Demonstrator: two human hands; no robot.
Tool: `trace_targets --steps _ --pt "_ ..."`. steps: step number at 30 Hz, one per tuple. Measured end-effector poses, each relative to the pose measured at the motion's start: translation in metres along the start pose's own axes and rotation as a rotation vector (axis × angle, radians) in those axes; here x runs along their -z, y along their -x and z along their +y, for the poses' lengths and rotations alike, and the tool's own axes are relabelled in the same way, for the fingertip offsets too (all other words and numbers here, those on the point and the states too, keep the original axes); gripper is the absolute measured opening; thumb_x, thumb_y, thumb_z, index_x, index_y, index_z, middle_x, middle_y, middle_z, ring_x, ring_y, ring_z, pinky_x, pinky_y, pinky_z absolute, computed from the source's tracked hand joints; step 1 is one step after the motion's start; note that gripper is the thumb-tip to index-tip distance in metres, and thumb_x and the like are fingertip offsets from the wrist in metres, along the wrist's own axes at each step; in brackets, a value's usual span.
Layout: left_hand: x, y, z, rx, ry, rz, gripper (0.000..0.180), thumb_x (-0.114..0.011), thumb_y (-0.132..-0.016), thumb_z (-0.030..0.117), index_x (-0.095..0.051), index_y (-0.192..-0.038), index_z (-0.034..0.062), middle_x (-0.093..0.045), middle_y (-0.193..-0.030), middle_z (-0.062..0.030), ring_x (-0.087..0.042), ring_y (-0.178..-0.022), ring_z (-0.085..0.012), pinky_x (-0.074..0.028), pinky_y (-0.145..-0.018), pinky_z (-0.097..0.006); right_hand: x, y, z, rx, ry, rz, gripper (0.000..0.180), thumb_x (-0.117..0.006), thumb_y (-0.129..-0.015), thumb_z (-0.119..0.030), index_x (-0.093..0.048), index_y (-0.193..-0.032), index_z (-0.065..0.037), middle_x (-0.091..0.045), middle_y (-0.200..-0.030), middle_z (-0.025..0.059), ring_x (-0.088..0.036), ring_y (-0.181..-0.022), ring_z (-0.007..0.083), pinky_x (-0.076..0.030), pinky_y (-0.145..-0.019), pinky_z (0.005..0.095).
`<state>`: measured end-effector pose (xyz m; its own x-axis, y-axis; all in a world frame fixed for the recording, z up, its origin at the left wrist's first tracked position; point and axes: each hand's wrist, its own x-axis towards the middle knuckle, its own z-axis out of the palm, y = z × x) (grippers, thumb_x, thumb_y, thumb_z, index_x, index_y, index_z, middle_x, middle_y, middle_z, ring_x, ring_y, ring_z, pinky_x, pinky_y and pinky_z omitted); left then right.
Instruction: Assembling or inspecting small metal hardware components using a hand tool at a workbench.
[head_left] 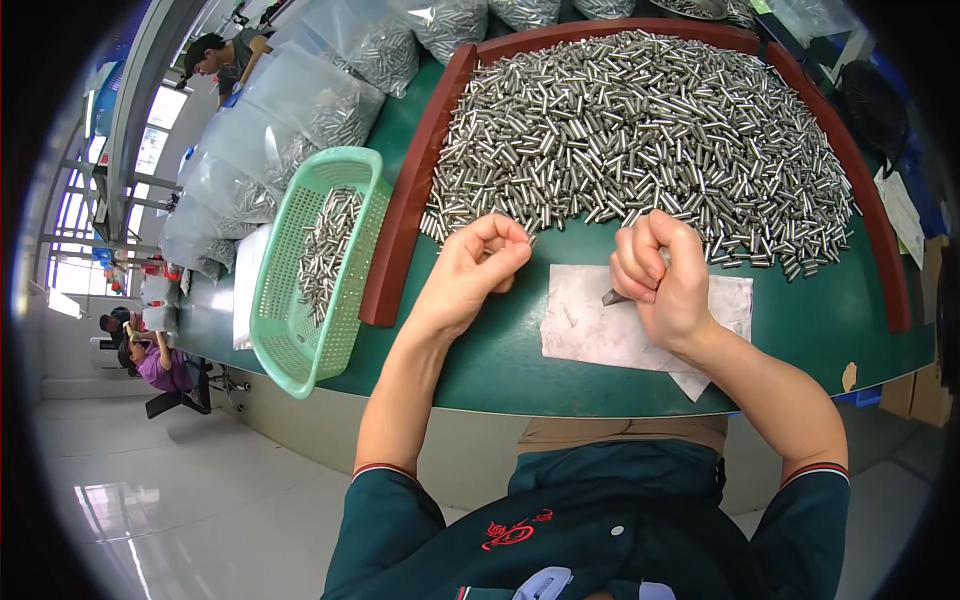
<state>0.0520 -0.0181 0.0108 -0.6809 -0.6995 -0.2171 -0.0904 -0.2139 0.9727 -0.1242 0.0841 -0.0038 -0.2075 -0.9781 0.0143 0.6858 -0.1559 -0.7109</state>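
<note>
A wide heap of short, shiny metal pins (640, 140) covers the green tabletop in front of me. At its near edge, my left hand (470, 270) is closed in a pinch, with the end of a small metal pin (532, 240) showing at the fingertips. My right hand (668, 275) is curled into a loose fist over a stained white cloth (580, 330). From under its fingers pokes a grey metal piece with a slanted end (613, 297); the fist hides the rest of it. Both hands are apart from each other.
Dark red wooden rails (412, 200) border the heap. Left of them, a green plastic basket (268, 300) holds some pins. Clear plastic bags of pins (330, 110) line the table's far left. Papers (900, 215) lie at the right. Other people (165, 365) are at the left.
</note>
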Motion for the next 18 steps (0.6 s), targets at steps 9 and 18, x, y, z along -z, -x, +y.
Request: trace_targets --steps 9,18 --pt "-0.004 -0.004 -0.007 0.165 0.336 -0.142 0.011 -0.054 -0.083 0.007 -0.055 -0.094 0.0036 -0.057 -0.078 -0.0058 -0.034 -0.051 -0.002 -0.025 -0.043 -0.015 -0.002 0.001 -0.002 -0.013 -0.013 0.014 0.04 -0.031 -0.087 -0.021 -0.027 -0.049 -0.009 -0.026 -0.044 0.0 -0.019 -0.04 0.0078 -0.019 -0.038 0.0227" --pt "-0.007 -0.004 -0.01 0.12 0.221 -0.104 0.013 -0.051 -0.085 0.007 -0.056 -0.096 0.0016 -0.055 -0.078 -0.0052 -0.032 -0.052 -0.003 -0.026 -0.046 -0.017 -0.002 0.0 -0.002 -0.016 -0.013 0.014 0.039 -0.031 -0.087 -0.021 -0.027 -0.049 -0.009 -0.026 -0.044 -0.0002 -0.019 -0.039 0.0077 -0.019 -0.038 0.0228"
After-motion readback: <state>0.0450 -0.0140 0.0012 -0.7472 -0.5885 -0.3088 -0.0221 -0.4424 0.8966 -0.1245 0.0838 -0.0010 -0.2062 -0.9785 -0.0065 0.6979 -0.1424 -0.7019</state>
